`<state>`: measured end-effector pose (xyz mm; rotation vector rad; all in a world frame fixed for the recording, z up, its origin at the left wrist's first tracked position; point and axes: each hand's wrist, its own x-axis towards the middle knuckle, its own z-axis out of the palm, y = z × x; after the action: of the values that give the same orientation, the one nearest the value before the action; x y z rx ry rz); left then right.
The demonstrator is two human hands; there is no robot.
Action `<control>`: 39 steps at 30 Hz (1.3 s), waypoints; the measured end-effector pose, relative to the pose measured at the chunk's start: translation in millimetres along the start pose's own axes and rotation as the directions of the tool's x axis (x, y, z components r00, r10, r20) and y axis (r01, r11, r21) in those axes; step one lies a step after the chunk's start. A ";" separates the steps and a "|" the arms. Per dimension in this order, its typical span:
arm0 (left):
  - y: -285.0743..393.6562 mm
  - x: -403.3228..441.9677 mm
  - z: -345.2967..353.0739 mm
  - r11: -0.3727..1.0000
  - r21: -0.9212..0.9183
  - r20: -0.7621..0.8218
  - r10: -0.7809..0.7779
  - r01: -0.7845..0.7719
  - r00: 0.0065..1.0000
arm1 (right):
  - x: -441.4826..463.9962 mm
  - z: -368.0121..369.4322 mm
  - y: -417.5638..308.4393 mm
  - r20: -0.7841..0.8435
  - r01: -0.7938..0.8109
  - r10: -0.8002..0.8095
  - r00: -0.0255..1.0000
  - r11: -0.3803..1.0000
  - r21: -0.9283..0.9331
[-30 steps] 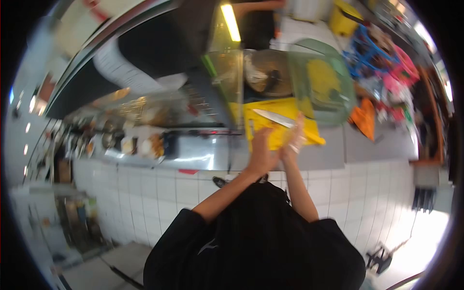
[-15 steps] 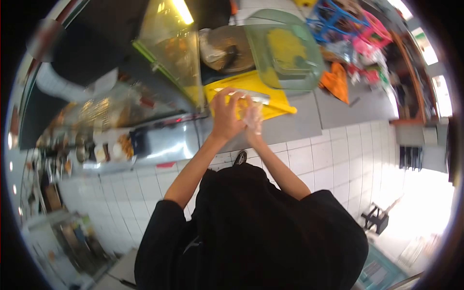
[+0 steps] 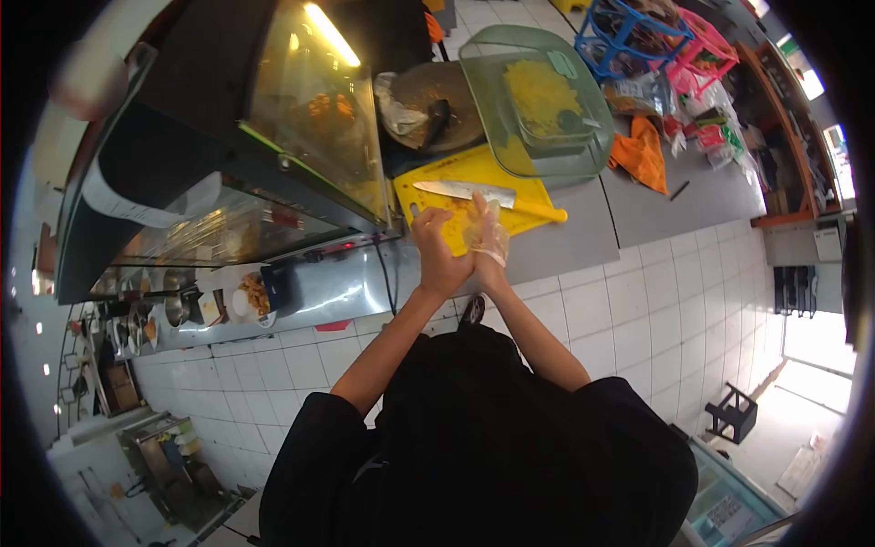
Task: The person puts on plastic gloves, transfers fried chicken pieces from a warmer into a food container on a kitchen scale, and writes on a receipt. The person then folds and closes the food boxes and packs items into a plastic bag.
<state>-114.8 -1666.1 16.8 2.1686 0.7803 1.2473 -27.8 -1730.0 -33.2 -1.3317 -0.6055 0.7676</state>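
Note:
My left hand (image 3: 441, 251) is bare, its fingers loosely bent and apart, with nothing visible in them. Its thumb side touches my right hand (image 3: 488, 235) near the wrist. A clear plastic glove (image 3: 492, 242) covers the right hand, whose fingers point forward and look stretched out. Both hands are over the near edge of a yellow cutting board (image 3: 442, 175). On the board, just beyond the gloved fingers, lies a kitchen knife (image 3: 456, 190) with a yellow handle to the right. Small crumbs are scattered on the board.
Behind the board stand a round chopping block (image 3: 456, 109) bearing a dark-handled tool and a green-tinted tub (image 3: 588, 150) with yellow shreds. A lit glass display case (image 3: 328, 137) is at left. An orange cloth (image 3: 643, 157), baskets and plastic bags sit to the right.
My left hand's fingers have drawn back from the gloved fingers toward the wrist. The glove now sits over the right hand. The view has shifted slightly; the knife still lies on the board.

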 end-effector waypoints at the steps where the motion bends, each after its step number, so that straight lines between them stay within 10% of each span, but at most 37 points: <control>1: -0.7 8.2 -0.9 0.998 0.060 0.029 0.021 -0.022 0.999 | 4.7 1.9 17.0 -0.013 0.012 -0.012 1.000 0.999 0.043; 7: -18.7 8.9 4.4 0.963 0.217 0.040 -0.172 0.159 0.984 | -12.3 -5.7 -2.8 0.182 0.164 -0.111 0.977 0.938 -0.305; 12: -18.2 -33.6 28.6 0.964 0.055 -0.054 -0.255 0.258 0.965 | 18.0 -11.1 25.5 0.083 -0.119 0.138 0.987 0.972 -0.202; 14: -51.2 -16.7 47.4 0.956 0.044 -0.011 -0.289 0.290 0.957 | 18.5 2.7 15.4 0.205 0.213 -0.132 0.970 0.868 -0.449; 17: -66.5 36.8 51.1 0.951 0.135 -0.081 -0.269 0.278 0.960 | 8.5 24.4 -4.9 0.212 0.296 -0.210 0.954 0.758 -0.581; 21: -86.3 72.6 37.9 0.956 0.100 -0.298 -0.234 0.275 0.925 | 3.5 30.6 10.8 0.038 0.314 -0.317 0.948 0.906 -0.283; 26: -76.1 20.0 24.5 0.600 0.348 0.021 -0.773 0.720 0.634 | 54.3 6.8 58.6 0.084 -0.114 0.132 0.988 0.975 -0.189; 29: -98.1 -42.6 -37.6 0.773 0.128 0.719 -0.504 0.622 0.479 | 39.2 -12.6 29.9 0.199 -0.321 0.402 0.894 0.883 -0.342; 31: -111.1 -97.1 -99.1 0.682 0.016 0.871 -0.368 0.731 0.325 | -15.0 -46.0 77.1 0.287 -0.331 0.421 0.860 0.891 -0.311; 33: -124.8 -184.4 -169.4 0.552 -0.058 0.692 -0.578 0.832 0.432 | -79.6 -62.7 113.6 0.269 -0.296 0.391 0.880 0.895 -0.333; 35: -157.6 -309.4 -206.9 0.670 0.288 0.207 -0.742 0.685 0.638 | -113.3 -48.3 115.4 0.242 -0.405 0.517 0.821 0.826 -0.392; 36: -145.5 -338.1 -225.9 0.254 -0.149 0.307 -0.907 0.956 0.289 | -126.1 -49.6 109.5 0.310 -0.492 0.610 0.729 0.782 -0.383; 37: -128.1 -360.2 -243.4 -0.336 -0.439 0.549 -0.834 0.833 -0.047 | -145.7 -58.0 94.1 0.361 -0.583 0.696 0.621 0.718 -0.381; 39: -130.8 -324.8 -310.6 -0.257 -0.150 0.663 -0.742 0.955 -0.096 | -140.9 -44.1 67.0 0.492 -0.700 0.767 0.413 0.612 -0.368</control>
<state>-552.1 -1755.0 -124.4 0.5428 1.1925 0.1043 -91.0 -1863.3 -100.4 -1.4344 -0.5354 2.0118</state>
